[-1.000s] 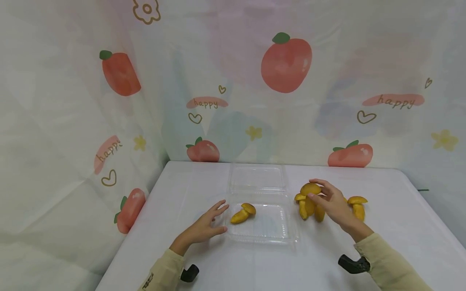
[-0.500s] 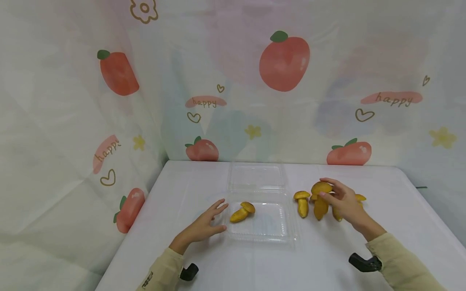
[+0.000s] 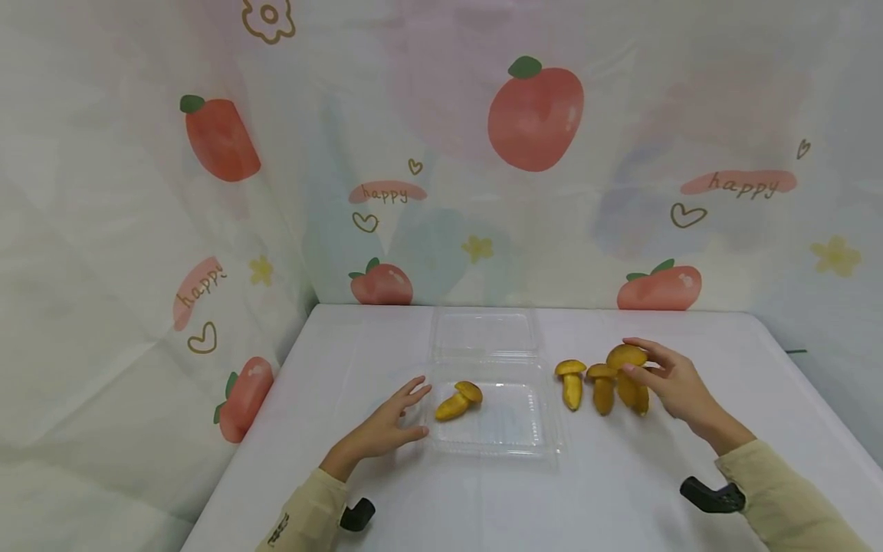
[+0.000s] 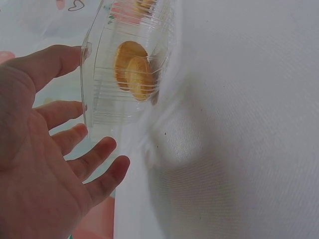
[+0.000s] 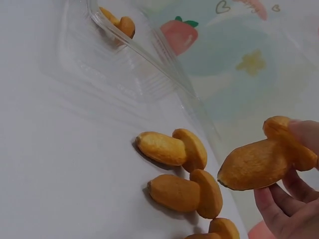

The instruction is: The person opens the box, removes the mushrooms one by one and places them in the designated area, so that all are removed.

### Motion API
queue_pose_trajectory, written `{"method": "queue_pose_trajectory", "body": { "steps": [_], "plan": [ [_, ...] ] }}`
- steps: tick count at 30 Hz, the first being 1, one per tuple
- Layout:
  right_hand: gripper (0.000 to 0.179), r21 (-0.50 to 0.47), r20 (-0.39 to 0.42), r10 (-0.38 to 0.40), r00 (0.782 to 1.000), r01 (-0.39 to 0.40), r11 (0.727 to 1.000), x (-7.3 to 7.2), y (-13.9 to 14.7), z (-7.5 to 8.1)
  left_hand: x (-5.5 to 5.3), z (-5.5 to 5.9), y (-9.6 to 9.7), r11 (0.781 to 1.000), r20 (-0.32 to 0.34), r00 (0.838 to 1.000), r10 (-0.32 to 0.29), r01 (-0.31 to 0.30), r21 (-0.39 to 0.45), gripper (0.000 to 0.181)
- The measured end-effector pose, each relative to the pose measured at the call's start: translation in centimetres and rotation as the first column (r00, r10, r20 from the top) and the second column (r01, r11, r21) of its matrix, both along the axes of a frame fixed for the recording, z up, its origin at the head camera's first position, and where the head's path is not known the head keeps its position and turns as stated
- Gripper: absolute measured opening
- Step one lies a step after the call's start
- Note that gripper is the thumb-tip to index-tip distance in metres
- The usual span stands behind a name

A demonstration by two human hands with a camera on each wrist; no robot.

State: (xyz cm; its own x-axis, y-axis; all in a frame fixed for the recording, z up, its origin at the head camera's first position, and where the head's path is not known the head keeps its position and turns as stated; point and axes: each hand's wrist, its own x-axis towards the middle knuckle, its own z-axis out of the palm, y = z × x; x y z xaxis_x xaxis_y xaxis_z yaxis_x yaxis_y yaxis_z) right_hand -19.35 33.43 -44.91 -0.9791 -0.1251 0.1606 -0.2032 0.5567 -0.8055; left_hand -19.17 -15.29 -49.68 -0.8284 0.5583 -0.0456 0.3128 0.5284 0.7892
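Observation:
Above the row at the right, my right hand pinches a yellow-brown mushroom by its cap, and the right wrist view shows it held off the table. Two mushrooms, one yellow and one browner, lie to its left; a further mushroom is partly cut off in the right wrist view. A clear plastic clamshell box stands in the middle with its lid laid back. One mushroom lies inside, at the left. Fingers spread, my left hand touches the box's left edge.
A white cloth covers the table. Behind it and along the left hang printed fabric walls. Black curved pieces project from both wrists.
My right hand has moved rightward with the mushroom, uncovering the mushrooms on its left and hiding those at the far right. The left hand stays at the box.

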Motion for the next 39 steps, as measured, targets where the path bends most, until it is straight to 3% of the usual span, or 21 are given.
{"method": "queue_pose_trajectory", "body": {
  "steps": [13,22,39],
  "plan": [
    [0.055,0.094,0.028,-0.02,0.999,0.018,0.995,-0.4,1.8,0.8,-0.2,0.1,-0.1,1.0,0.005,1.0,0.0,0.0,-0.004,0.07],
    [0.06,0.093,0.054,-0.048,0.997,0.043,0.995,-0.2,3.2,1.0,-0.3,0.0,0.0,1.0,0.009,1.0,0.012,-0.012,-0.006,0.071],
    [0.063,0.147,0.054,-0.114,0.992,0.105,0.984,-0.2,6.5,0.0,0.1,0.0,0.0,1.0,-0.009,1.0,0.005,-0.005,-0.008,0.071]
  ]
}}
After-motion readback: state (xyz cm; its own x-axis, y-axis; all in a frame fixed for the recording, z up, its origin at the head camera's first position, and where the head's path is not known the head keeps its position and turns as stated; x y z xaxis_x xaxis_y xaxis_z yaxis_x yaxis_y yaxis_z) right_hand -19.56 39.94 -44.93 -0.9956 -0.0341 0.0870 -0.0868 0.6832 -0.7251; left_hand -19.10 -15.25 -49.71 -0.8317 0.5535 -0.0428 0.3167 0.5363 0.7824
